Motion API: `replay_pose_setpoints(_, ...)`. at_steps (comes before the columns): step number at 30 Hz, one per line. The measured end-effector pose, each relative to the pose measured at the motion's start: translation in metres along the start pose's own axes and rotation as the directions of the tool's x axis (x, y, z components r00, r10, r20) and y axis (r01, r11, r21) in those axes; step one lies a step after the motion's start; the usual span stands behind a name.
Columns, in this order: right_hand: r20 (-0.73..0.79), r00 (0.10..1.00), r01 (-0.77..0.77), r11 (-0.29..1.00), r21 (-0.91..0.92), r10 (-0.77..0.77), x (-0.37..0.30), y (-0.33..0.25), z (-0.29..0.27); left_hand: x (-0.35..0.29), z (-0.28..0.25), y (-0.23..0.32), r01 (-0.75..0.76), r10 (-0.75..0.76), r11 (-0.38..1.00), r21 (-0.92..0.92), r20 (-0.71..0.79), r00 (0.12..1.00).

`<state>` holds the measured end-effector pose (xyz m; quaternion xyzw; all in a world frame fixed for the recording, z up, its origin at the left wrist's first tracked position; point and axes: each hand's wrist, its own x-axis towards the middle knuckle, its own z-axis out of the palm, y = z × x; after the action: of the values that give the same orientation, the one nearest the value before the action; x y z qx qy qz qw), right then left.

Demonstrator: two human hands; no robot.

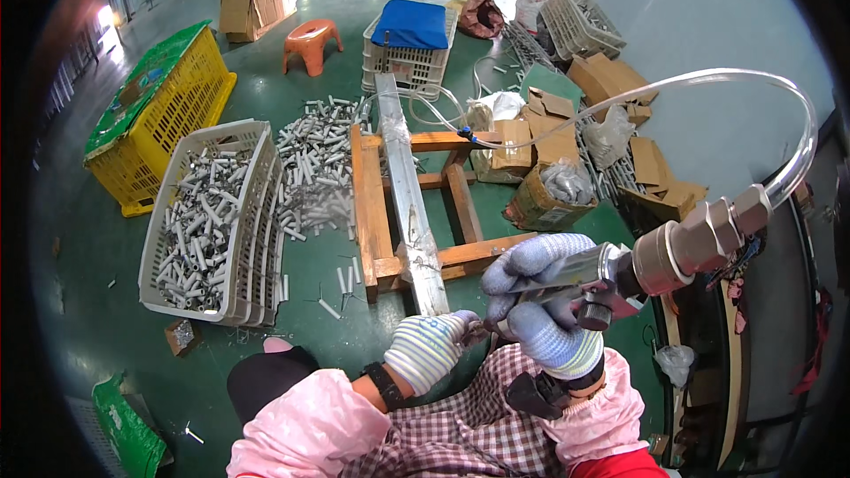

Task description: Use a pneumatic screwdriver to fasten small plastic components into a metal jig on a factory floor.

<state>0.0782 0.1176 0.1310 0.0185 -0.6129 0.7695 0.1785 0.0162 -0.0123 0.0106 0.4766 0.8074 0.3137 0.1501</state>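
Observation:
My right hand [556,341], in a pale blue knit glove, is wrapped around a silver pneumatic tool [584,270]. A clear air hose [708,77] runs from the fittings at the tool's rear and arcs back to the left. My left hand [423,352], in a striped knit glove, is closed in a pinch close to the tool's front end. What its fingers grip is too small and covered to make out. Just beyond my left hand lies a long metal bar [407,186], resting across a wooden frame [376,212].
Left of the frame, white cylindrical parts [314,159] are heaped on the floor beside a white crate [257,239] full of them. Further out stand a yellow crate [190,88], an orange stool [312,46] and a blue-topped crate [412,25]. Cardboard boxes [549,204] crowd the right.

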Motion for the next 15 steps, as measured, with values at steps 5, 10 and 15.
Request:
replay_pose_setpoints(5,-0.004,0.999,0.047,0.999,-0.022,-0.047,0.001,0.0,0.0,0.001,0.006,-0.005,-0.012,0.012,1.0,0.011,0.009,1.0)
replay_pose_setpoints(10,0.009,0.999,0.05,0.998,0.04,-0.05,-0.001,0.007,-0.001,0.001,0.013,-0.006,-0.031,0.031,1.0,0.002,-0.034,0.999)
replay_pose_setpoints(15,0.25,0.959,0.219,0.903,-0.368,-0.131,0.005,0.003,-0.004,-0.003,0.014,-0.009,-0.086,0.071,0.99,-0.113,-0.123,0.99)
